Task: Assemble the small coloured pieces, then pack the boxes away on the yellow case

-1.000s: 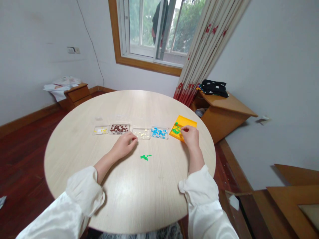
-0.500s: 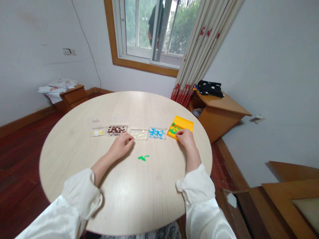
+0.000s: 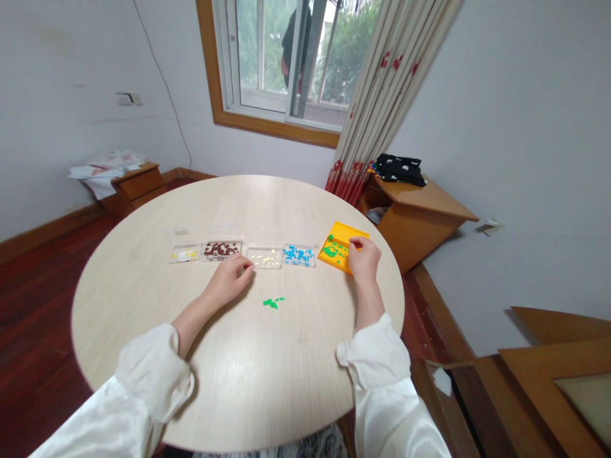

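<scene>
My right hand is over the right side of an open orange box. Its thumb and fingers are pinched together; anything between them is too small to make out. Loose green pieces lie in that box. My left hand rests on the table with curled fingers, at the near left corner of a clear box of pale yellow pieces. Whether it holds anything is hidden. A small heap of green pieces lies on the table between my hands.
Clear boxes of blue pieces, brown pieces and yellow pieces line up with the others on the round table. Beyond its right edge stands a wooden cabinet with dark cloth on top.
My right hand has moved right across the orange box, uncovering more green pieces. My left hand stays in place by the pale yellow pieces. The whole view has shifted slightly.
</scene>
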Demonstrator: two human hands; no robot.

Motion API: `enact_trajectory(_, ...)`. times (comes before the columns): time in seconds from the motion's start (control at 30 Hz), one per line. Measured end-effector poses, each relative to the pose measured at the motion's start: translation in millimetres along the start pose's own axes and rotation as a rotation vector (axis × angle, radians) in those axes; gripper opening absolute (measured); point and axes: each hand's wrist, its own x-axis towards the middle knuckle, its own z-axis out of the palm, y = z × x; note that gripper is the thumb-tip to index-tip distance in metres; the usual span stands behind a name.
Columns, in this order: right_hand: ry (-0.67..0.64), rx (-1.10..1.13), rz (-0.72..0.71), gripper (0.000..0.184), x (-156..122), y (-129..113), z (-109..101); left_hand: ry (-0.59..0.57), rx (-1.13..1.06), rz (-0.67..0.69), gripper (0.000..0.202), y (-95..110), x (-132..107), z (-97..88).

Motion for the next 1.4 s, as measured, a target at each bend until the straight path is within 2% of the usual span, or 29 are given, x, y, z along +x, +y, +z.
enact_trajectory(0.17, -0.024, -0.042, -0.045, 0.031, -1, 3, 8, -0.014, 0.011, -0.006, 0.021, 1, 0, -1.2)
enact_trajectory(0.47, -0.22, -0.301, -0.064, 0.04, -5, -8, 31, -0.011, 0.026, -0.021, 0.021, -4, 0, 1.2)
enact_trajectory(0.83, -0.336, -0.452, 0.014, 0.044, -4, -10, 43, -0.007, 0.035, -0.033, 0.021, -5, 0, 0.7)
enact_trajectory(1.1, -0.234, -0.373, -0.006, 0.044, -4, -4, 42, -0.003, 0.03, -0.032, 0.021, -5, 1, -0.2)
enact_trajectory(1.3, -0.065, -0.261, -0.019, 0.042, -1, -12, 24, 0.007, 0.026, -0.034, 0.021, -3, 1, -0.3)
enact_trajectory(1.4, -0.015, -0.106, -0.037, 0.037, 2, -17, 15, 0.006, 0.027, -0.032, 0.02, -4, 1, -0.6)
